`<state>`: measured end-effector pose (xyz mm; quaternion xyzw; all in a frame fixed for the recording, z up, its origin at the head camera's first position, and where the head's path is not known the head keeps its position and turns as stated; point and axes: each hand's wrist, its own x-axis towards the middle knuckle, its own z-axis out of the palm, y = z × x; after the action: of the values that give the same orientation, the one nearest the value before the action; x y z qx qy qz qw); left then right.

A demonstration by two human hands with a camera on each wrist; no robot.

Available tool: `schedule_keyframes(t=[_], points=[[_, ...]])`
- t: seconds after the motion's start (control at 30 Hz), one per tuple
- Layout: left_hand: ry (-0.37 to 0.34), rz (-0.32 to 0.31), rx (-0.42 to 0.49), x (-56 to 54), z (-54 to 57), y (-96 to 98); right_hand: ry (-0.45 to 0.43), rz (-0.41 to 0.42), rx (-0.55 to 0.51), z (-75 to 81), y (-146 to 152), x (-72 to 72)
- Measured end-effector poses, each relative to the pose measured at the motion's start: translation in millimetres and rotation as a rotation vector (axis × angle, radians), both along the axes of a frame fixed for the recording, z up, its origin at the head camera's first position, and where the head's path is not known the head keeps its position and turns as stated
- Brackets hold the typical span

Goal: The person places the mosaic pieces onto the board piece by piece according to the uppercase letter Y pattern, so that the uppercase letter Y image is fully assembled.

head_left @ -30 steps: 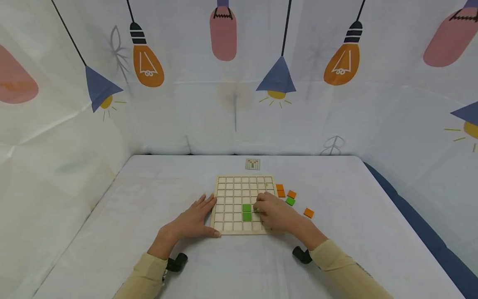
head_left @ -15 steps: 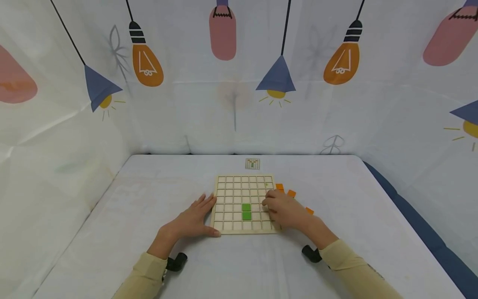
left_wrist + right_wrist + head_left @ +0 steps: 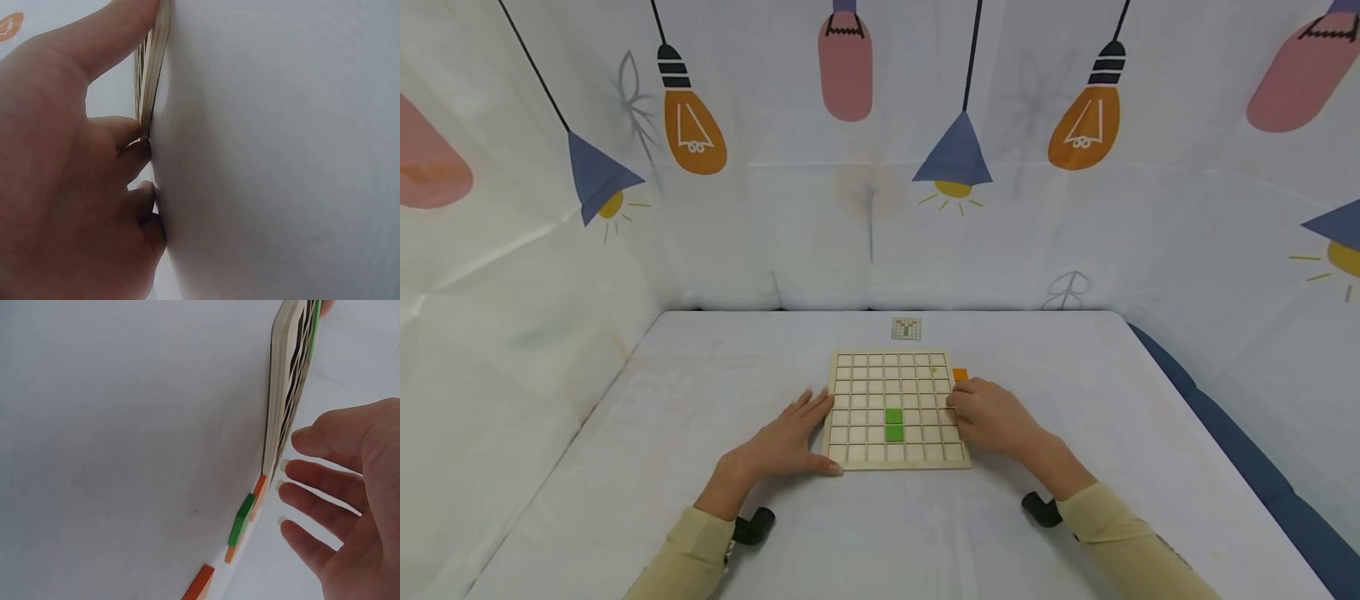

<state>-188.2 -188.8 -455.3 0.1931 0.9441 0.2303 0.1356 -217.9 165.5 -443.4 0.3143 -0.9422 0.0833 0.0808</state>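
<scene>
My right grip (image 3: 996, 417) hangs loose and empty. Near it (says the wrist view) lie flat orange square tiles (image 3: 199, 582) and a flat green square tile (image 3: 241, 520); a hasty pinch could scatter them. To its left, the pale wooden gridded board (image 3: 877, 387) might skid, jolting its two inset green squares (image 3: 893, 416), should my straight-fingered left grip (image 3: 786, 437) lift away.

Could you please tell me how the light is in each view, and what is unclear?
Head view: light streak on the left wall, soft shadow under the right sleeve, card too small for fine detail; left wrist view: left hand dim, darkest near the fingertips; right wrist view: table grey, right hand clear, board nearly edge-on.
</scene>
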Motion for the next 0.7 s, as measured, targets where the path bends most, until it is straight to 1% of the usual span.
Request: schedule_keyframes(t=[0.07,0.2,0.33,0.5,0.7], points=[[0.001,-0.001,-0.002,0.0,0.3,0.3,0.006,-0.015,-0.001,-0.1,3.9,0.3],[0.005,-0.002,-0.003,0.2,0.4,1.0,0.013,-0.041,-0.036,-1.0,14.5,0.0],[0.002,-0.001,-0.012,-1.6,-2.0,0.7,0.0,-0.075,-0.036,-1.5,23.3,-2.1],[-0.005,-0.001,-0.006,-2.4,-1.7,1.1,0.019,-0.085,-0.014,-5.0,31.4,-4.5],[-0.005,0.002,-0.003,-2.8,-3.2,1.0,0.041,-0.081,-0.038,-9.7,35.6,-6.6]])
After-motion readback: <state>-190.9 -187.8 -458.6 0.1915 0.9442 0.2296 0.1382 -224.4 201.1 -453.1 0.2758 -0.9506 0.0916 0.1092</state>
